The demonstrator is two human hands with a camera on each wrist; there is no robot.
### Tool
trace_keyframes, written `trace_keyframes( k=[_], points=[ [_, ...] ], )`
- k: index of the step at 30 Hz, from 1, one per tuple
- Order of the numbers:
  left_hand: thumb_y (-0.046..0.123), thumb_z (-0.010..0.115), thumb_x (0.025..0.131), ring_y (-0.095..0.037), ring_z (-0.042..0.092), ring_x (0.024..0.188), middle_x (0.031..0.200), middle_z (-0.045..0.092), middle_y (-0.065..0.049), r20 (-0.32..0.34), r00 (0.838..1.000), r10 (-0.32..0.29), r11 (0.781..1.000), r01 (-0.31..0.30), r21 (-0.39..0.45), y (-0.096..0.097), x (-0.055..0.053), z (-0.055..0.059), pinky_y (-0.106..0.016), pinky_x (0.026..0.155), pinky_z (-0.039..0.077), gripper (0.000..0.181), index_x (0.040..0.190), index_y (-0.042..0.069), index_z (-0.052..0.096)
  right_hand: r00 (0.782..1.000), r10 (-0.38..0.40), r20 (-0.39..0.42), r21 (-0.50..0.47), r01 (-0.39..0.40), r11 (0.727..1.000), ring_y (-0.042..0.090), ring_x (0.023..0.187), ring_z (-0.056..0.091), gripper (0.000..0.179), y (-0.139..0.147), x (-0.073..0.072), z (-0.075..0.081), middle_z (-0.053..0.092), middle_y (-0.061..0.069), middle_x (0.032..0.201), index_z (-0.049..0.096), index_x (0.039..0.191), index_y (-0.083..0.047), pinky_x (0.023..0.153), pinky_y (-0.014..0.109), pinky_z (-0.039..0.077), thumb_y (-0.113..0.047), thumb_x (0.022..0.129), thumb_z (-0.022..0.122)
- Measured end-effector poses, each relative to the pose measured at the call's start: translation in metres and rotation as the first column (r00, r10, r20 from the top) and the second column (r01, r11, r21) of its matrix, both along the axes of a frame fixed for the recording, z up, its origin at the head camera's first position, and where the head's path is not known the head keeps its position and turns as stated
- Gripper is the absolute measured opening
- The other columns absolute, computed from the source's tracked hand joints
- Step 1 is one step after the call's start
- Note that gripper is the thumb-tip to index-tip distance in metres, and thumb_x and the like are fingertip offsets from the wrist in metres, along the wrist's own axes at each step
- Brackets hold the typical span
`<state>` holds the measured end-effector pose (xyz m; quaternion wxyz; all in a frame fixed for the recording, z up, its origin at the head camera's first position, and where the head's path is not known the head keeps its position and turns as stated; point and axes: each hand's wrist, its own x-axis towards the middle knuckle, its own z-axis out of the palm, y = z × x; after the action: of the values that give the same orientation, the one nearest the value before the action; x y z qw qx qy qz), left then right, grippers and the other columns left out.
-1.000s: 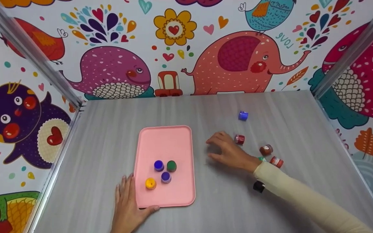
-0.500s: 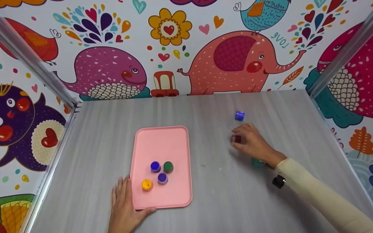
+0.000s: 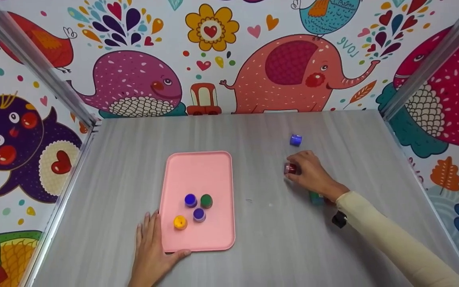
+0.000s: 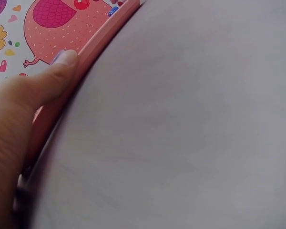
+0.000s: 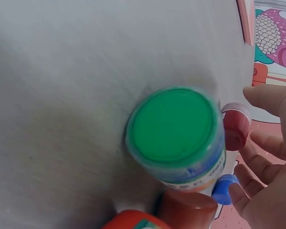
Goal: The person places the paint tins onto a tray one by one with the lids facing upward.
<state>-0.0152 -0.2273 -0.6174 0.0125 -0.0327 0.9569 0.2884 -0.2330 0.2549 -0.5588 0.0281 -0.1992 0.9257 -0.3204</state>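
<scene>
My left hand (image 3: 150, 249) rests at the pink tray's (image 3: 197, 171) lower left corner. Its fingers lie straight along the left side and the thumb touches the near rim, as the left wrist view also shows. On the tray stand two small jars with blue-violet lids, one violet-blue jar (image 3: 190, 200) behind the other, plus a green-lidded jar (image 3: 206, 201) and a yellow-lidded jar (image 3: 180, 222). Over on the right, my right hand (image 3: 311, 173) holds a small dark red paint jar (image 3: 290, 168) between thumb and fingers, low at the tabletop. The jar lies on its side.
Behind the right hand lies a blue jar (image 3: 295, 140). A green-lidded jar (image 5: 175, 129) is near the right wrist, with a brownish-red jar (image 5: 188, 210) and an orange-red jar (image 5: 136, 220) beside it. Printed walls and metal posts (image 3: 424, 59) border the grey table (image 3: 134, 139).
My right hand has moved right, from beside the tray to the dark red jar, and its fingers have closed around it. The left hand stays at the tray. The head view has shifted slightly.
</scene>
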Motion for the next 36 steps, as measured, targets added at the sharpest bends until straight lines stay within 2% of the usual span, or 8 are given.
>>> trace_keyframes(
  k=[6, 12, 20, 28, 36],
  points=[
    [0.090, 0.080, 0.069, -0.051, 0.003, 0.167, 0.182, 0.014, -0.026, 0.038, 0.999, 0.014, 1.000, -0.014, -0.011, 0.0020, -0.0024, 0.0021, -0.062, 0.132, -0.015, 0.153, 0.174, 0.001, 0.014, 1.000, 0.003, -0.012, 0.065, -0.002, 0.998, 0.041, 0.127, 0.055, 0.049, -0.0015, -0.0058, -0.0012, 0.070, 0.023, 0.134, 0.071, 0.135, 0.006, 0.108, 0.059, 0.052, -0.016, 0.095, 0.088],
    [0.092, 0.079, 0.069, -0.051, 0.002, 0.167, 0.182, 0.012, -0.027, 0.076, 0.997, 0.025, 1.000, -0.024, -0.009, 0.0032, -0.0012, 0.0039, -0.061, 0.132, -0.016, 0.155, 0.174, -0.001, 0.013, 1.000, -0.009, -0.002, 0.088, 0.009, 0.996, 0.039, 0.123, 0.056, 0.043, -0.0016, -0.0072, -0.0039, 0.070, 0.022, 0.130, 0.073, 0.129, 0.003, 0.104, 0.057, 0.054, -0.016, 0.094, 0.088],
    [0.090, 0.079, 0.071, -0.055, 0.007, 0.165, 0.179, 0.017, -0.032, 0.012, 1.000, 0.006, 1.000, -0.005, -0.028, 0.0008, -0.0024, 0.0008, -0.057, 0.132, -0.019, 0.153, 0.173, -0.004, 0.014, 0.999, -0.020, -0.025, 0.117, 0.023, 0.993, 0.038, 0.115, 0.059, 0.039, -0.0014, -0.0099, -0.0077, 0.073, 0.021, 0.121, 0.074, 0.120, 0.003, 0.099, 0.056, 0.056, -0.017, 0.090, 0.090],
    [0.091, 0.079, 0.070, -0.054, 0.002, 0.166, 0.180, 0.013, -0.032, 0.075, 0.997, 0.006, 1.000, -0.004, -0.019, -0.0016, -0.0034, 0.0038, -0.060, 0.130, -0.020, 0.154, 0.173, -0.004, 0.013, 1.000, -0.019, 0.008, 0.103, 0.018, 0.994, 0.034, 0.114, 0.057, 0.031, -0.0033, -0.0095, -0.0045, 0.072, 0.014, 0.117, 0.074, 0.118, -0.001, 0.098, 0.052, 0.057, -0.014, 0.094, 0.086],
    [0.091, 0.080, 0.070, -0.055, 0.000, 0.165, 0.180, 0.009, -0.033, 0.119, 0.993, -0.004, 1.000, 0.007, -0.025, -0.0006, -0.0060, 0.0080, -0.059, 0.129, -0.022, 0.157, 0.172, -0.006, 0.011, 0.999, -0.028, 0.041, 0.031, 0.027, 0.999, 0.030, 0.117, 0.055, 0.030, -0.0063, -0.0067, 0.0007, 0.069, 0.010, 0.119, 0.073, 0.119, -0.004, 0.097, 0.047, 0.057, -0.014, 0.095, 0.087]
  ],
)
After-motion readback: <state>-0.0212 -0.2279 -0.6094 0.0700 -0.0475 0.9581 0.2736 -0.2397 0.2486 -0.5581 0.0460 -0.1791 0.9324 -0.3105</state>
